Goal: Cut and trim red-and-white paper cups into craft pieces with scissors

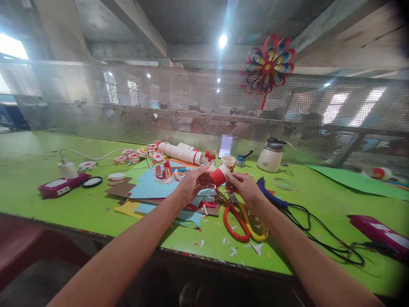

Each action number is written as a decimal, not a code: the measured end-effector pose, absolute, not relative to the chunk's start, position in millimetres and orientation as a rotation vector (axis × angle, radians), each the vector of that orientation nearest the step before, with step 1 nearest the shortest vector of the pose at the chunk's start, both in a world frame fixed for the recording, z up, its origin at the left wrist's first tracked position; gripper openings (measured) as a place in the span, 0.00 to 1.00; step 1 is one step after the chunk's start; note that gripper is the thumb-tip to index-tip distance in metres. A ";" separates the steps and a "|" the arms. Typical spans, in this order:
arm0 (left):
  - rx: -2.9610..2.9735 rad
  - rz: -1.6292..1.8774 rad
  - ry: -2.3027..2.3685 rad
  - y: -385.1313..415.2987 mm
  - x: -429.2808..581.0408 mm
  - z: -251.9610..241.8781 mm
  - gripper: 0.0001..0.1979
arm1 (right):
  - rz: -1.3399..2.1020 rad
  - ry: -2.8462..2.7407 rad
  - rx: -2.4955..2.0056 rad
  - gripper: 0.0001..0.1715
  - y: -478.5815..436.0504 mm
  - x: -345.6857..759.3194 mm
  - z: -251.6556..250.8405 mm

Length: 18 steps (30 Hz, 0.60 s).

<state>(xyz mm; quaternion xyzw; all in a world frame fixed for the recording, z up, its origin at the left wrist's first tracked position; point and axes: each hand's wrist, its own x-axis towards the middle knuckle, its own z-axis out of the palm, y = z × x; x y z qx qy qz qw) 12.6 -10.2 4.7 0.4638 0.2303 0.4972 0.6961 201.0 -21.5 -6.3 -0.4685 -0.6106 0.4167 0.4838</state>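
Between my two hands is a short red-and-white paper tube (219, 175), held above the table. My left hand (195, 182) wraps its fingers round the tube's left side. With thumb and fingertips pinched, my right hand (241, 184) grips the tube's right edge. Below my right hand lie scissors (237, 221) with one red and one yellow handle. A cut red-and-white paper ring (164, 174) stands on blue paper sheets (150, 183) left of my hands. Just behind the tube are more short paper tubes (210, 156).
Long white paper rolls (180, 152) lie at the back. A kettle-like jug (271, 155) stands back right, near a small blue jar (240, 160). Right of my hand is a blue glue gun (270, 195) with a black cord. Purple power strips (64, 185) sit at both sides.
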 end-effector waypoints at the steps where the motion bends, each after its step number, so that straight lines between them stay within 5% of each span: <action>1: 1.006 1.101 0.511 -9.2 12.3 4.8 0.17 | 1.012 -1.484 -1.151 0.15 -21.4 201.2 -6.3; 18: 1.109 1.034 0.565 -6.9 12.6 2.8 0.19 | 0.900 -1.623 -1.294 0.14 -25.8 196.8 -4.4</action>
